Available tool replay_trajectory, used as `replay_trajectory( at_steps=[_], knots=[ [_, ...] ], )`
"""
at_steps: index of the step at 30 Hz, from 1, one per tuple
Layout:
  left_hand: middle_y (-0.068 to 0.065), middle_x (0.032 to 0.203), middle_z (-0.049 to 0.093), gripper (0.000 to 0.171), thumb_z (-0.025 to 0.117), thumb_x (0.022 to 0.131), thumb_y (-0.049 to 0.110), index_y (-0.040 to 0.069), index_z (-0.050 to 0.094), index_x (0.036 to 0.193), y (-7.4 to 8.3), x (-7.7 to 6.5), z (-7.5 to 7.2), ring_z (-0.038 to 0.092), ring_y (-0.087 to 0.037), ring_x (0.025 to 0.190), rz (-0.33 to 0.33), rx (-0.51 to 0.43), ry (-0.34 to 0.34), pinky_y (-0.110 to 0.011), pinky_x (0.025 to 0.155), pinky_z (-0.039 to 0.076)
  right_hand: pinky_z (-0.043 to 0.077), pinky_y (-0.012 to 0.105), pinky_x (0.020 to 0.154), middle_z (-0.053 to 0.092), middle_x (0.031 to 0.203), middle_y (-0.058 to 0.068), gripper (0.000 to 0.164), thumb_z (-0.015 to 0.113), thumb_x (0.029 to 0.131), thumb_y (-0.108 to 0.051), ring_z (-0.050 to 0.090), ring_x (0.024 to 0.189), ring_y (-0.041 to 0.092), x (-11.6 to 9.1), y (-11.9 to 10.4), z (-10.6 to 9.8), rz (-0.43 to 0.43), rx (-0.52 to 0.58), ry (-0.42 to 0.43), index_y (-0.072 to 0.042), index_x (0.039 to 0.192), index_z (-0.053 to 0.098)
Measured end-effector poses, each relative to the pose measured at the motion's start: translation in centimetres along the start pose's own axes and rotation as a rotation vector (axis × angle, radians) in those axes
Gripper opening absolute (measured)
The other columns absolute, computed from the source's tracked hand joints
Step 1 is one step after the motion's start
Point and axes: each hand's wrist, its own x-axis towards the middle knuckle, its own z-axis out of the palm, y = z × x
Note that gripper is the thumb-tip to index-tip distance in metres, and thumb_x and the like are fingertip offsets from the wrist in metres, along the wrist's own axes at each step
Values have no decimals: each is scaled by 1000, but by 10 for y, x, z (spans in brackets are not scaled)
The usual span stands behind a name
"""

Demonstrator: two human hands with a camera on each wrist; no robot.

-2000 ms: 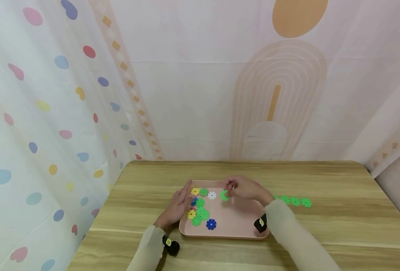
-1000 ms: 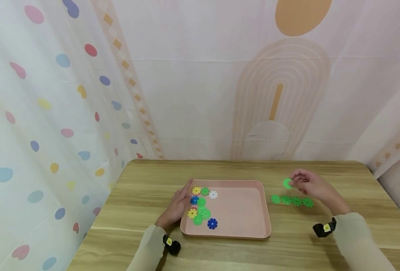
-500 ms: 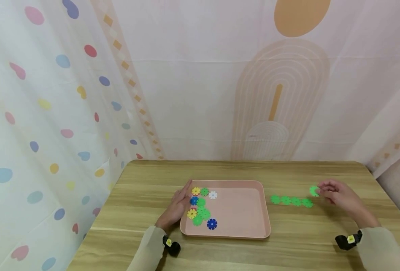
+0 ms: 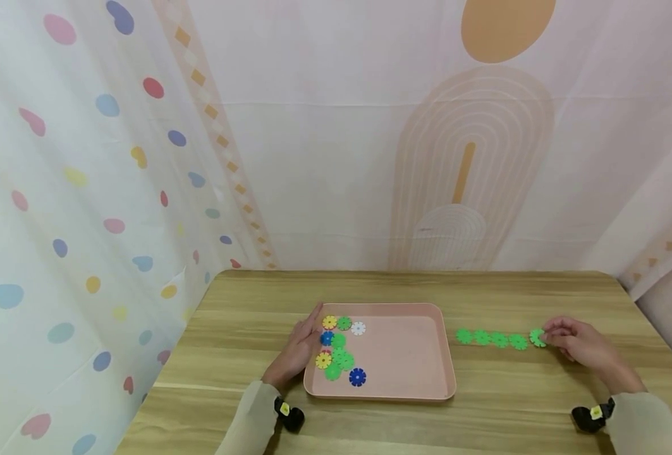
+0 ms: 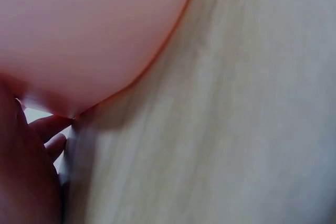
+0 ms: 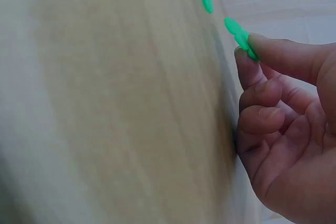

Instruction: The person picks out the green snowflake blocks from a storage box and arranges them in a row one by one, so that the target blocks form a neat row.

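Between thumb and forefinger, my right hand [image 4: 583, 344] pinches a green notched plastic disc [image 4: 537, 337] at the right end of a row of similar green discs [image 4: 490, 339] on the table. The right wrist view shows the pinched green disc [image 6: 241, 39] tilted, with a gap between it and the row. My left hand [image 4: 294, 349] rests against the left rim of a pink tray [image 4: 404, 354], its fingers fairly straight. Inside the tray's left part lie several discs: green [image 4: 342, 360], yellow [image 4: 323, 360], blue [image 4: 357, 377] and white [image 4: 358, 328], some overlapping.
The wooden table [image 4: 244, 316] reaches back to a patterned curtain [image 4: 324, 177]. A second curtain [image 4: 85, 253] with coloured spots hangs along the left side. Black wrist cameras [image 4: 592, 417] sit on both sleeves.
My right hand has carried the green disc from above the tray to the right, then lowered it at the row's right end. The left hand stays at the tray's rim.
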Motion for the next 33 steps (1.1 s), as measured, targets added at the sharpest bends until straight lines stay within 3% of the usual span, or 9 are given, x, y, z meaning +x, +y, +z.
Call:
replay_trajectory(
  at_steps=[7, 16, 23, 33],
  knots=[
    [0, 166, 13, 57, 33, 107, 27, 33, 12, 160, 0, -1, -1, -4, -36, 151, -23, -6, -6, -69, 114, -1, 42, 25, 55, 63, 86, -1, 26, 59, 97, -12, 46, 65, 8, 1, 1, 1, 10, -60, -21, 9, 113, 54],
    [1, 167, 11, 57, 33, 107, 28, 33, 12, 160, 0, -1, 0, -8, -38, 151, -26, -8, -9, -70, 113, -4, 42, 25, 56, 63, 90, 2, 26, 61, 97, -15, 47, 67, 9, 3, -3, 2, 24, -111, -20, 7, 112, 56],
    [0, 166, 12, 57, 33, 107, 28, 32, 12, 160, -1, 0, 0, -7, -38, 151, -25, -12, -6, -70, 113, -3, 42, 24, 66, 63, 92, 5, 24, 63, 96, -15, 52, 79, 11, 6, -6, 4, -10, -189, 9, 6, 107, 60],
    [-2, 166, 12, 57, 33, 108, 27, 34, 12, 160, -1, 0, 0, -4, -36, 151, -33, -31, -1, -70, 113, -1, 40, 24, 65, 59, 89, 5, 23, 63, 96, -13, 49, 76, 11, 7, -6, 6, -7, -170, 12, 7, 107, 59]
  ],
)
